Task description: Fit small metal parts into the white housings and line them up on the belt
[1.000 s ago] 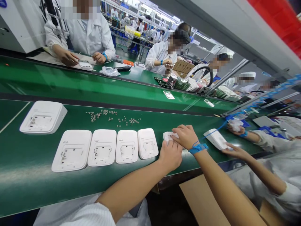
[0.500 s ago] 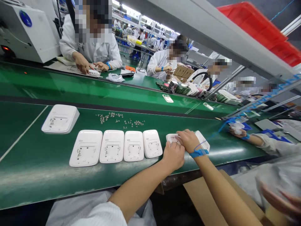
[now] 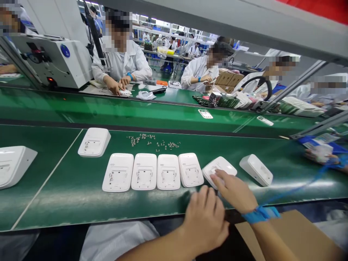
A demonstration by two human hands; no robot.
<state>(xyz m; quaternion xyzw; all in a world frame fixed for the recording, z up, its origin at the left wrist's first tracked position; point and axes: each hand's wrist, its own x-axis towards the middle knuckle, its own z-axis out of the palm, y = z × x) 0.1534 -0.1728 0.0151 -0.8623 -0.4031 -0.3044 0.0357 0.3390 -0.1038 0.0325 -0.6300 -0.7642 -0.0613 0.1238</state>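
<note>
Several white plastic housings [image 3: 144, 171] lie side by side, backs up, on the green belt [image 3: 62, 188]. A further white housing [image 3: 219, 167] lies skewed at the right end of the row. My right hand [image 3: 236, 191], with a blue wrist strap [image 3: 258, 214], rests its fingertips on that skewed housing. My left hand [image 3: 206, 217] hovers blurred over the belt's near edge just below the row, fingers loosely curled and holding nothing. Small loose screws [image 3: 152, 140] are scattered behind the row.
More white housings sit at the right [image 3: 256, 169], behind the row [image 3: 94, 141] and at the far left [image 3: 13, 165]. A neighbour's hand [image 3: 320, 156] works at the right. People in white coats sit across a second belt [image 3: 108, 108], beside a white machine [image 3: 54, 61]. Cardboard [image 3: 288, 235] lies below.
My view has swung left. Both hands have pulled back from the rightmost housing toward the belt's near edge; the left hand has left it, the right keeps fingertips on it. That housing now lies skewed.
</note>
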